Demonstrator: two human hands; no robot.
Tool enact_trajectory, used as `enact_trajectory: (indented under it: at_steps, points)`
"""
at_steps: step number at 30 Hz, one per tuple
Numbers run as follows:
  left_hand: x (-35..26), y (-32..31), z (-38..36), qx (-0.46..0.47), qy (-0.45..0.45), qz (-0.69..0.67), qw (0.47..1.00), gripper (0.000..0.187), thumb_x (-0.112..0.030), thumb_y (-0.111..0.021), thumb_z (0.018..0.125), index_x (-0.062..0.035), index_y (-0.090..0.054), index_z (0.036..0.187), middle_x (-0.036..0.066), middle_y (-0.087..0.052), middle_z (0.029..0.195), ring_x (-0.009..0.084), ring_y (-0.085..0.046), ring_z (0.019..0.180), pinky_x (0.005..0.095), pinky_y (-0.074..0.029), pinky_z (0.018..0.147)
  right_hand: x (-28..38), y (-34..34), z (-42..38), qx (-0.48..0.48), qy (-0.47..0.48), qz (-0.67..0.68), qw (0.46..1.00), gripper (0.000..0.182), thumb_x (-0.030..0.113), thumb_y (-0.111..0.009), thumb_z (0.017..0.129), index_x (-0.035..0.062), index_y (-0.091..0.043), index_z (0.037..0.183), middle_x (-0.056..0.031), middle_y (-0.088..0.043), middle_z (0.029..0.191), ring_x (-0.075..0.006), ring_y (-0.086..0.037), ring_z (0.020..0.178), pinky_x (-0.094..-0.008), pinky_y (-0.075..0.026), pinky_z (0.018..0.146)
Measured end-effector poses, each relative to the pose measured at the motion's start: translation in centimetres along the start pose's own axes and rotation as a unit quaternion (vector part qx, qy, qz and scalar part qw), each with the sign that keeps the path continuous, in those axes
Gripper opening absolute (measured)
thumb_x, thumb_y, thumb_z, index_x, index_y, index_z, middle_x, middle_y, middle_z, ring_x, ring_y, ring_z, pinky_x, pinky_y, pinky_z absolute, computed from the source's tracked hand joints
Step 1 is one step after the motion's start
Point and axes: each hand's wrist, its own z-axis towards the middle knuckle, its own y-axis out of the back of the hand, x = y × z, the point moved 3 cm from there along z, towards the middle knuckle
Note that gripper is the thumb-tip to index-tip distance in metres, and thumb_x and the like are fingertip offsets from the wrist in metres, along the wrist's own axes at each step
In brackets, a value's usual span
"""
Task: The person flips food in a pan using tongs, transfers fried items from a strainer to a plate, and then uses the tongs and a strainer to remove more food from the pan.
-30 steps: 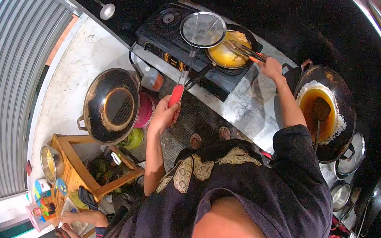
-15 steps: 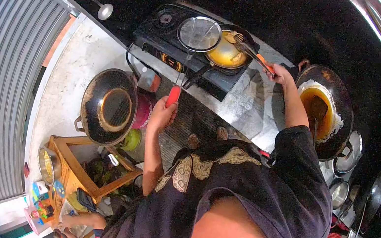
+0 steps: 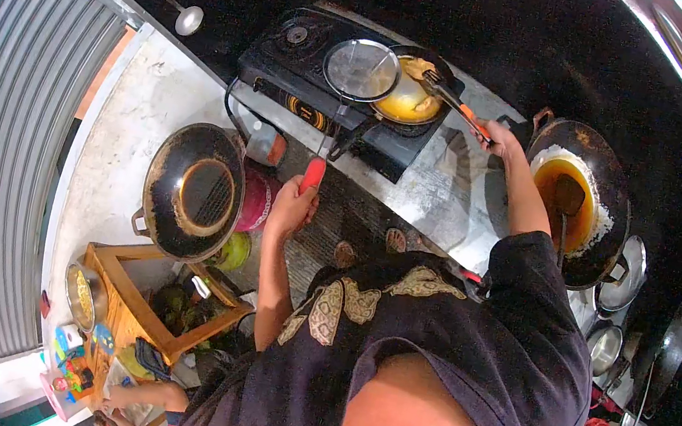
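Note:
My left hand (image 3: 293, 208) is closed round the red handle of a round mesh strainer (image 3: 360, 70). The strainer's mesh hangs over the stove, its right rim overlapping a small frying pan (image 3: 407, 107) with yellowish oil. My right hand (image 3: 500, 139) grips tongs (image 3: 456, 103) with orange and black handles and a pronged metal end. Those prongs are over the pan, right at a light-brown piece of food (image 3: 418, 68) by its far rim. Beneath the pan is a black gas stove (image 3: 271, 64), whose left burner is bare.
A wok (image 3: 587, 149) with brown liquid and a ladle stands right of my right arm. Another dark wok (image 3: 166, 217) sits left on the white counter (image 3: 110, 150). Lids and a pot lie far right. Another person's hands (image 3: 142, 397) are by a wooden table (image 3: 113, 302) at lower left.
The strainer has shifted slightly right and down, and my left hand with it. The tong ends have moved a little right and down with the food near the pan's far rim.

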Motion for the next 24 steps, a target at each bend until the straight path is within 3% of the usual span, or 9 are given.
enact_trajectory:
  at_steps: [9, 15, 24]
  points:
    - [0.2, -0.2, 0.0, -0.011, 0.001, -0.004, 1.0, 0.01, -0.014, -0.045, 0.084, -0.0043, -0.045, 0.084, 0.0, -0.046, 0.059, 0.0083, -0.042, 0.044, 0.0238, -0.035, 0.038, 0.2, -1.5, 0.0, -0.029, 0.01, -0.058, 0.998, 0.033, 0.038, -0.058, 0.08, 0.0058, -0.051, 0.076, 0.0025, -0.043, 0.06, -0.0047, -0.036, 0.043, -0.0178, -0.028, 0.033]
    - [0.3, -0.1, -0.2, -0.022, 0.011, -0.007, 1.0, 0.008, -0.013, -0.045, 0.083, -0.0045, -0.044, 0.083, 0.0, -0.045, 0.059, 0.0085, -0.041, 0.043, 0.0237, -0.035, 0.037, 0.2, -1.2, 1.4, -0.109, 0.055, -0.168, 0.978, 0.036, 0.041, -0.065, 0.072, 0.0064, -0.055, 0.072, 0.0019, -0.043, 0.058, -0.0079, -0.037, 0.047, -0.023, -0.029, 0.039]
    - [0.6, 0.2, -0.2, -0.02, 0.015, 0.014, 1.0, 0.012, -0.015, -0.046, 0.084, -0.0036, -0.045, 0.084, 0.001, -0.047, 0.059, 0.0087, -0.043, 0.043, 0.0236, -0.035, 0.037, 0.9, -1.2, -1.6, -0.122, 0.077, -0.142, 0.979, 0.033, 0.04, -0.065, 0.072, 0.0083, -0.057, 0.074, 0.0034, -0.047, 0.063, -0.0073, -0.038, 0.051, -0.0229, -0.028, 0.041]
